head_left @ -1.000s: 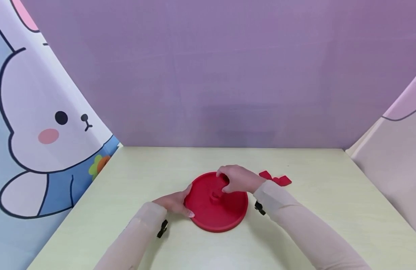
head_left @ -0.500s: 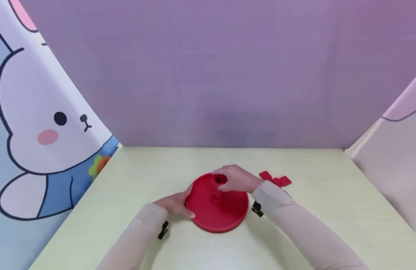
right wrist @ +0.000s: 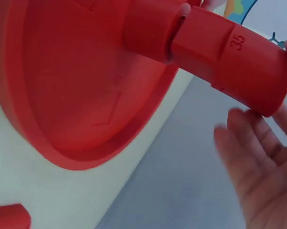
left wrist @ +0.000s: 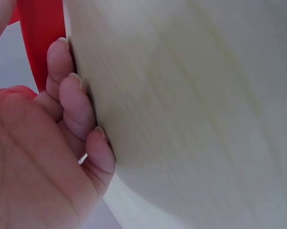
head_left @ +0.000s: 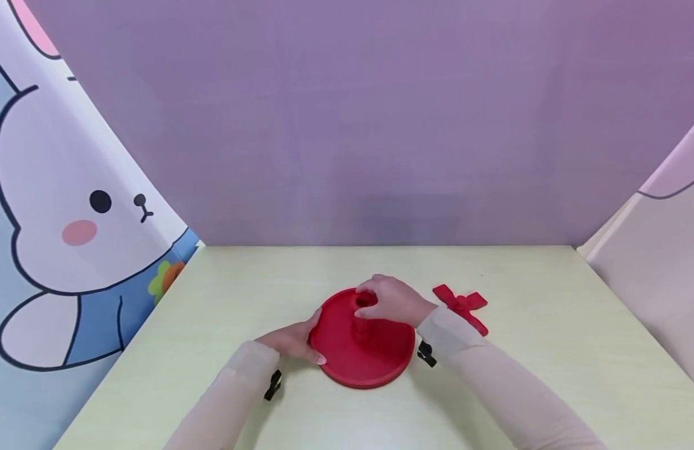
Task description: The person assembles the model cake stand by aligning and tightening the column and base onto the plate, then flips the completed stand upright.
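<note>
Though hollow, a smooth red tube

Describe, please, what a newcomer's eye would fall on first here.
Probably the red round base near the middle of the pale table, with the left hand at its rim and the right hand round the red tube marked 35. Then perhaps the cartoon rabbit, large at the head view's left.

Head: high over the table, at six o'clock, facing twelve and down; widest.
Left wrist: very near the left hand, looking past it onto table.
Right wrist: close beside the tube, turned sideways, facing about eleven.
Disc: shared by all three.
Tube: shared by head and right wrist.
</note>
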Tool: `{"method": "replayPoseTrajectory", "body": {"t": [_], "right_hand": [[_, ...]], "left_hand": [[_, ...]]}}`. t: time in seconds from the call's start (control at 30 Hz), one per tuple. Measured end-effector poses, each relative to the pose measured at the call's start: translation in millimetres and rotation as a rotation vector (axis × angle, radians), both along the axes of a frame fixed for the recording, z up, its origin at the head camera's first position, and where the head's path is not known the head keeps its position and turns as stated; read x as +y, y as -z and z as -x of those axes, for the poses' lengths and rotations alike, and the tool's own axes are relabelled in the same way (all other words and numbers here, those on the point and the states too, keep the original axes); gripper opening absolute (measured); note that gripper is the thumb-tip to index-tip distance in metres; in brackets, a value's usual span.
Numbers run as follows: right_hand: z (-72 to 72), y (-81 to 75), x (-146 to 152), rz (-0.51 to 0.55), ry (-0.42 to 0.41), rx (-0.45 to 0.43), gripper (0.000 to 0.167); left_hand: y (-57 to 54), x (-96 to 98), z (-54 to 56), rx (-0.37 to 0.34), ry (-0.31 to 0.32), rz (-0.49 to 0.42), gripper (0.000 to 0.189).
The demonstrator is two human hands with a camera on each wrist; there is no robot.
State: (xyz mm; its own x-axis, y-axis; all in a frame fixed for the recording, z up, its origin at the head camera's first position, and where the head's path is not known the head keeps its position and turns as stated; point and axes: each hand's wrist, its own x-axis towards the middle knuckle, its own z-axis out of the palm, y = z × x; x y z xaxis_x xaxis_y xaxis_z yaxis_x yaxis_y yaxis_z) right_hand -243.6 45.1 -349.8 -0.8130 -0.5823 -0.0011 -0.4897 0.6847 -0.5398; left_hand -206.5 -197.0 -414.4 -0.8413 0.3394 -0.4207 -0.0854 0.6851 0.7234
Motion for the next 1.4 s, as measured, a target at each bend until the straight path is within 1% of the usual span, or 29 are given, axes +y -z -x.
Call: {"method": "replayPoseTrajectory", "body": {"t": [0.1, 0.17, 0.23, 0.37, 0.43, 0.5, 0.6, 0.67, 0.8, 1.07, 1.23, 1.4], "right_hand": [[-1.8, 6.2, -1.2, 0.010, 0.061, 0.025, 0.053], [-2.2, 11.3, -1.3, 0.048, 0.083, 0.012, 0.054], [-1.6, 17.2, 0.3, 0.136, 0.083, -0.050, 0.060], [2.3, 27.8, 10.4, 0.364, 0.067, -0.251, 0.076], [4.9, 32.9, 16.9, 0.455, 0.048, -0.340, 0.079], [7.2, 37.2, 22.4, 0.504, 0.017, -0.387, 0.079], [9.7, 42.7, 27.5, 0.539, -0.035, -0.428, 0.076], [10.7, 45.1, 29.1, 0.544, -0.058, -0.438, 0.074], [11.5, 47.2, 29.2, 0.537, -0.084, -0.433, 0.074], [10.1, 48.7, 20.8, 0.542, -0.118, -0.405, 0.070], [8.7, 50.4, 15.6, 0.566, -0.089, -0.391, 0.066], [6.5, 54.3, 11.2, 0.572, -0.035, -0.334, 0.061]], "left_hand": [[0.2, -0.1, -0.1, -0.002, -0.004, -0.007, 0.112], [-0.3, -0.4, -0.1, -0.005, -0.006, -0.016, 0.112], [-0.7, -0.8, -0.2, -0.006, -0.006, -0.020, 0.112], [0.7, -1.1, -1.3, -0.002, -0.003, -0.024, 0.111], [1.4, -1.6, -3.0, 0.000, -0.007, -0.015, 0.111], [2.0, -1.9, -4.2, -0.005, -0.021, -0.019, 0.110], [1.0, -2.0, -4.9, 0.005, -0.028, -0.009, 0.110], [-0.6, -1.7, -4.6, 0.009, -0.030, -0.003, 0.111], [-2.6, -1.7, -4.0, 0.018, -0.009, 0.011, 0.111], [-1.9, 0.2, -3.1, 0.005, 0.000, -0.020, 0.110], [-1.4, 0.3, -3.1, 0.002, -0.009, -0.018, 0.110], [-1.0, 0.7, -3.3, 0.002, -0.027, 0.005, 0.111]]}}
